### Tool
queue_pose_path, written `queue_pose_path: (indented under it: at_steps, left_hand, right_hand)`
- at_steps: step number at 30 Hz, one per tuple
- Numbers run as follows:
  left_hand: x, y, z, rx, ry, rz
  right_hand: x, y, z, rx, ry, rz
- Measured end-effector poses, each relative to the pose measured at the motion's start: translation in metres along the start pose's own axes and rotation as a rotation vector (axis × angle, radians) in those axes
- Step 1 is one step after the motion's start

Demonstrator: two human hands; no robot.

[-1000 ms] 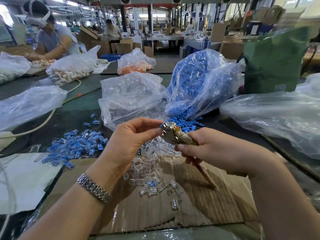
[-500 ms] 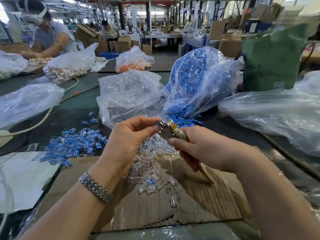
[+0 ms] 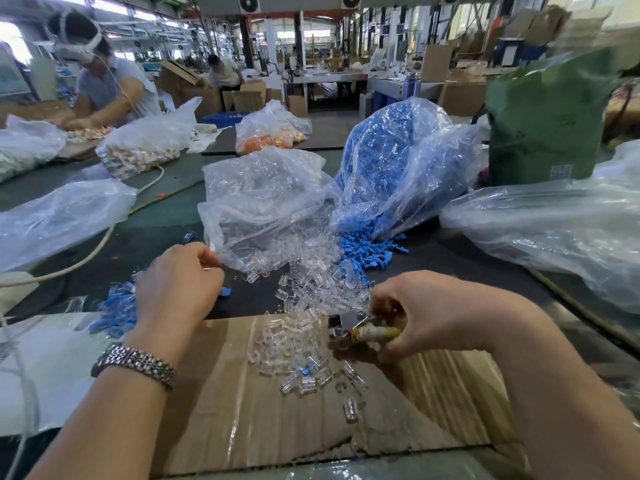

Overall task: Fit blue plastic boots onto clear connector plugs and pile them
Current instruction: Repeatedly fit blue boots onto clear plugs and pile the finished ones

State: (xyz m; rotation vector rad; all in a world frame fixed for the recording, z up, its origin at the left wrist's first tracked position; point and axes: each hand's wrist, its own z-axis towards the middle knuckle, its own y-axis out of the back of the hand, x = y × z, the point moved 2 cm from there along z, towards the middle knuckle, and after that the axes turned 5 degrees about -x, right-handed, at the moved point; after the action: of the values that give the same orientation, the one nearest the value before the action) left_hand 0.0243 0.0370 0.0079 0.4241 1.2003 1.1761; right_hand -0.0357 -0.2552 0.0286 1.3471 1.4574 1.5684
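Clear plugs (image 3: 304,317): small, transparent, spilled from bag mouth across cardboard (image 3: 242,410).
Blue boots (image 3: 367,249): loose heap at blue bag opening.
Finished pile (image 3: 116,308): blue, under left hand.
Left hand (image 3: 176,289): fingers curled downward; contents not visible.
Right hand (image 3: 426,313): grips metal-tipped tool (image 3: 360,329).

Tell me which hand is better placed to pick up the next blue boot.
The left hand: it holds no tool and hovers beside the blue pile. The right hand grips the tool over the clear plugs.

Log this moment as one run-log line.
left hand: over blue assembled pile, grasp unclear | right hand: grips tool at clear plugs
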Motion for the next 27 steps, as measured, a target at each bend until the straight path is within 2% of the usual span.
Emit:
queue_pose_path:
  at_steps: [2,6,9,14,17,21,27]
  left_hand:
    - [0.001,-0.001,0.0,0.015,-0.035,0.171]
    - [-0.014,-0.016,-0.008,0.009,-0.281,0.095]
    - [-0.021,-0.029,-0.01,0.073,-0.327,0.137]
    - [-0.026,-0.033,-0.015,0.051,-0.327,0.113]
    - [-0.026,-0.032,-0.016,0.055,-0.301,0.022]
    - [-0.029,-0.029,-0.014,0.104,-0.222,-0.208]
    - [-0.036,-0.026,-0.019,0.373,0.078,-0.753]
  right_hand:
    - [-0.001,-0.002,0.002,0.014,0.006,0.0]
    - [-0.002,-0.003,0.003,0.069,-0.018,0.032]
    - [-0.004,-0.001,0.003,0.042,-0.044,0.137]
    - [-0.031,0.013,0.012,-0.422,-0.181,0.241]
    - [-0.05,0.012,0.015,-0.554,-0.279,0.19]
    - [-0.059,-0.001,0.027,-0.469,-0.347,0.082]
    - [-0.048,-0.011,0.034,-0.301,-0.276,-0.058]
